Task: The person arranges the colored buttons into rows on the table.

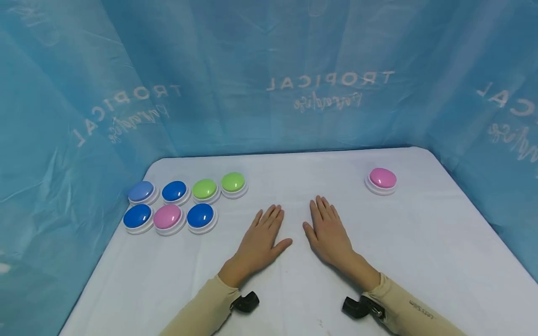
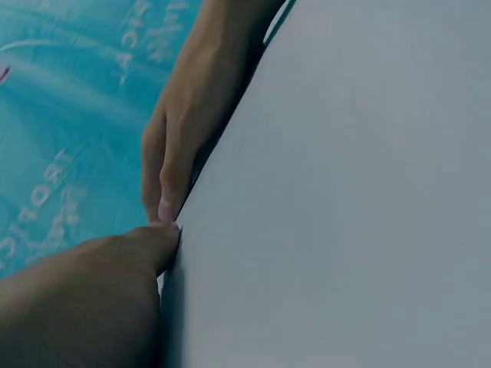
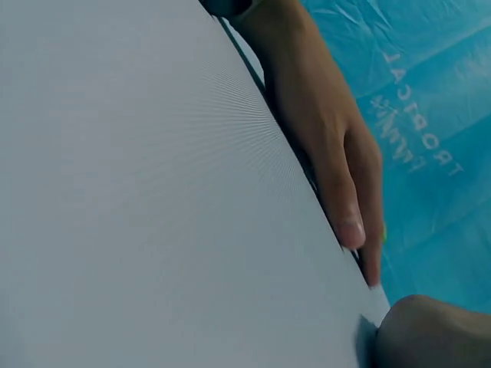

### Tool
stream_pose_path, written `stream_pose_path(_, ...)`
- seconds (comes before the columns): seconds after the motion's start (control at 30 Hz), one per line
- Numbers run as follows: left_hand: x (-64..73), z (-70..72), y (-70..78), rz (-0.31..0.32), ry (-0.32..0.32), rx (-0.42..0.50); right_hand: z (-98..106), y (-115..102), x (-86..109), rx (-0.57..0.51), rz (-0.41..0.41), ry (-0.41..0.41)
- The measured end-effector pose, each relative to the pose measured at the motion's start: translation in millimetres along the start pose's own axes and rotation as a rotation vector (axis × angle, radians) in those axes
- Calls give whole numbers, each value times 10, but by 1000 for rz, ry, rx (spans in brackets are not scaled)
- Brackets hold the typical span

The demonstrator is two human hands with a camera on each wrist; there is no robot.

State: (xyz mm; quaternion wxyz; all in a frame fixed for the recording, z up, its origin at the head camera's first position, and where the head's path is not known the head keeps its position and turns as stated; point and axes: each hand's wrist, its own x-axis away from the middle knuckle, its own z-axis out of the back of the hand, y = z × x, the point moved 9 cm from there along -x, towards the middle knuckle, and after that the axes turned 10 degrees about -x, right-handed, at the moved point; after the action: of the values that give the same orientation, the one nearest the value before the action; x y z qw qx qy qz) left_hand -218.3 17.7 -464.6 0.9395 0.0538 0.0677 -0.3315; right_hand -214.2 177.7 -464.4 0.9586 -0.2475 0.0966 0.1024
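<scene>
In the head view my left hand [image 1: 258, 241] lies palm down on the white table, fingers straight and thumb out to the side. My right hand [image 1: 329, 233] rests flat a little to its right, with a gap between the two. Neither holds anything. Left of my left hand stand several round push buttons on white bases; closest are a dark blue button [image 1: 200, 215] and a green button [image 1: 233, 182]. A pink button [image 1: 383, 178] sits alone at the back right, beyond my right hand. Both wrist views show the hands low along the tabletop.
The white table [image 1: 286, 303] has a blue curtain [image 1: 235, 121] with mirrored lettering behind it and at both sides. Farther left are another pink button [image 1: 167, 217], a dark blue button [image 1: 138, 216], a light blue button [image 1: 141, 191] and a second green button [image 1: 204, 189].
</scene>
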Motion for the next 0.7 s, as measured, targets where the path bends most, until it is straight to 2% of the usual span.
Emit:
stream_pose_path(0.07, 78, 53, -167, 76, 28, 10, -61, -84, -112, 2, 21, 0)
stream_pose_path(0.2, 208, 146, -465, 264, 96, 97, -237, -292, -382, -11, 74, -17)
stream_pose_path(0.3, 298, 187, -656, 410, 155, 163, -397, -480, -581, -42, 126, -54)
stream_pose_path(0.37, 343, 184, -761, 484, 189, 182, -497, -581, -695, -54, 148, -78)
stream_pose_path(0.5, 362, 163, -891, 565, 243, 248, -627, -676, -913, -58, 161, -90)
stream_pose_path(0.7, 298, 177, -976, 602, 312, 379, -777, -706, -1235, -62, 170, -103)
